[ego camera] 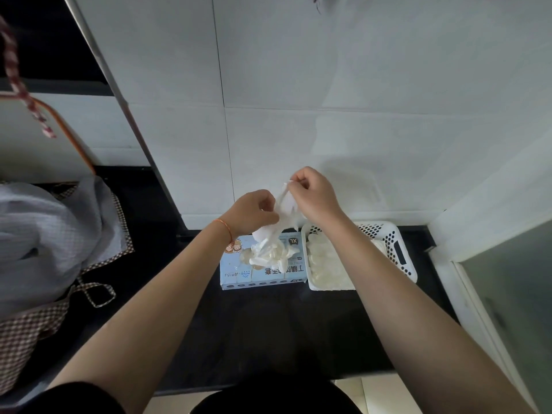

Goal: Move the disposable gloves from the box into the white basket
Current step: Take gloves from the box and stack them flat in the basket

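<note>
A: Start at the hands; what are they doing?

B: Both are raised above the counter; the right hand [313,194] pinches the top edge of a thin, translucent white disposable glove [285,204], and the left hand [254,210] has its fingers curled round the lower part of the same glove; it hangs stretched between them, over the box.

A: And how far along is the job?

B: Partway, I'd judge; the white perforated plastic basket [391,249], just right of the box, already holds a pale heap of gloves [324,264]; a bunch more [268,255] spills from the opening of the light-blue cardboard glove box [236,274], so several are left to move.

A: Any writing?

B: "XL" on the box top, seen upside down; large Chinese characters too, which I can't read with confidence; the small logo is too blurred.
</note>
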The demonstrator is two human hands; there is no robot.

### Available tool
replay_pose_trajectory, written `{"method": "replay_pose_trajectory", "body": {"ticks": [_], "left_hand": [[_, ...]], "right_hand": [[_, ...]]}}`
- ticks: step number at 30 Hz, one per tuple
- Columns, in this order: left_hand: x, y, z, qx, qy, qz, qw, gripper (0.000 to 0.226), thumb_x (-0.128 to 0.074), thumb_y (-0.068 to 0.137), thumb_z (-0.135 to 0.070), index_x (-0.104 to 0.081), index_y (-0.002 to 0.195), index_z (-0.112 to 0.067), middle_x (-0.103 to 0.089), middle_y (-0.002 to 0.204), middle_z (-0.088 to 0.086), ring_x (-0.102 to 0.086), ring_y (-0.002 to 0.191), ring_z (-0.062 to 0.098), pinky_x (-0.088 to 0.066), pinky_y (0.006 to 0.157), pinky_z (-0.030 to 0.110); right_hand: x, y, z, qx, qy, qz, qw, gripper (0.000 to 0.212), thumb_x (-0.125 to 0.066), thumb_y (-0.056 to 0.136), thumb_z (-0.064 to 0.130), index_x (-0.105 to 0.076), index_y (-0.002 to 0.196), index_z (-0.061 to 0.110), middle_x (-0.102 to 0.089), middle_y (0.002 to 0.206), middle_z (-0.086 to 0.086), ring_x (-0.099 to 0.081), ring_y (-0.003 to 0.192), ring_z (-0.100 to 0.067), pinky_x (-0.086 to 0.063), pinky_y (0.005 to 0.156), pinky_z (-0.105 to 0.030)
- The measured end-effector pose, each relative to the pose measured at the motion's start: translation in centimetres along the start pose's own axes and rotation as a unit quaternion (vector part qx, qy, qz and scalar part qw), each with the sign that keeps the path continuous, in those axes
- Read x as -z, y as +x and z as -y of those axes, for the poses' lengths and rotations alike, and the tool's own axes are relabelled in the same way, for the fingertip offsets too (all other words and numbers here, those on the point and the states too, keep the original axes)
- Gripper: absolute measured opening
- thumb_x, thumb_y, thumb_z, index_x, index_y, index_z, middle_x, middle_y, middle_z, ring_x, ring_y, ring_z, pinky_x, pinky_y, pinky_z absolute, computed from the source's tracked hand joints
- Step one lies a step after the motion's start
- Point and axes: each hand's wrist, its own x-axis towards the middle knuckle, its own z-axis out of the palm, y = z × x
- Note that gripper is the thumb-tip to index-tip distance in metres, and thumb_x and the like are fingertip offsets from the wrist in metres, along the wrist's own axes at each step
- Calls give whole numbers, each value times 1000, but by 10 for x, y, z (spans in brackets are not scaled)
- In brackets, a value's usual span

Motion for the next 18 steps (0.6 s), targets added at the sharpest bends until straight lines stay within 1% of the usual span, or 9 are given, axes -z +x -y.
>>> {"method": "replay_pose_trajectory", "body": {"ticks": [1,2,4,7,10,12,15,16,18], "left_hand": [[1,-2,0,10,-43,31,999,9,-64,79,-10,-58,80,-17,-59,76,-3,-53,72,16,-44,66,23],[2,-4,2,15,-85,64,994,11,-63,76,-14,-63,87,-13,-64,82,2,-58,77,18,-50,75,29],[5,-9,4,42,-150,120,980,29,-63,72,-17,-66,96,0,-66,89,9,-64,83,21,-54,86,37],[5,-16,5,72,-181,140,971,34,-70,74,-25,-70,96,1,-70,88,11,-67,79,24,-56,73,30],[4,-20,2,77,-195,116,971,31,-69,80,-29,-71,90,0,-72,87,11,-69,78,24,-57,79,36],[6,-21,3,68,-220,106,967,31,-70,78,-32,-70,84,-2,-70,81,9,-66,74,22,-53,76,32],[10,-22,6,47,-308,134,941,40,-68,84,-27,-66,102,8,-68,102,21,-65,95,31,-53,91,38],[10,-22,9,50,-342,136,929,37,-67,85,-25,-65,106,6,-68,105,20,-66,98,30,-53,94,38],[11,-22,13,64,-364,129,920,25,-66,86,-23,-65,105,-6,-70,100,9,-68,90,20,-58,83,31]], "right_hand": [[0,-1,0,5,-5,0,1000,7,-58,90,15,-57,84,17,-54,72,8,-48,61,-5,-36,52,-9],[0,-2,1,10,-10,-1,1000,6,-57,90,15,-57,85,17,-55,73,8,-48,62,-4,-35,53,-9],[1,-5,2,18,-12,-7,1000,4,-57,90,15,-57,86,16,-55,74,8,-48,62,-4,-36,54,-9],[6,-7,3,21,-8,-36,999,4,-56,89,14,-57,86,16,-54,71,8,-47,61,-5,-35,54,-10],[14,-8,6,22,-4,-66,998,4,-55,89,14,-56,85,16,-52,68,8,-46,60,-7,-34,52,-11],[19,-6,8,20,-5,-78,997,5,-55,89,15,-55,84,16,-52,67,8,-46,58,-6,-34,50,-11],[26,-5,11,7,-6,-92,996,3,-55,90,15,-56,86,16,-54,70,8,-48,62,-7,-36,53,-12],[27,-4,10,-4,-2,-94,996,3,-54,90,15,-57,88,15,-55,73,7,-50,65,-10,-38,56,-16],[27,-3,4,-41,-6,-84,996,7,-53,91,15,-59,94,12,-57,80,4,-52,75,-15,-38,62,-25]]}}
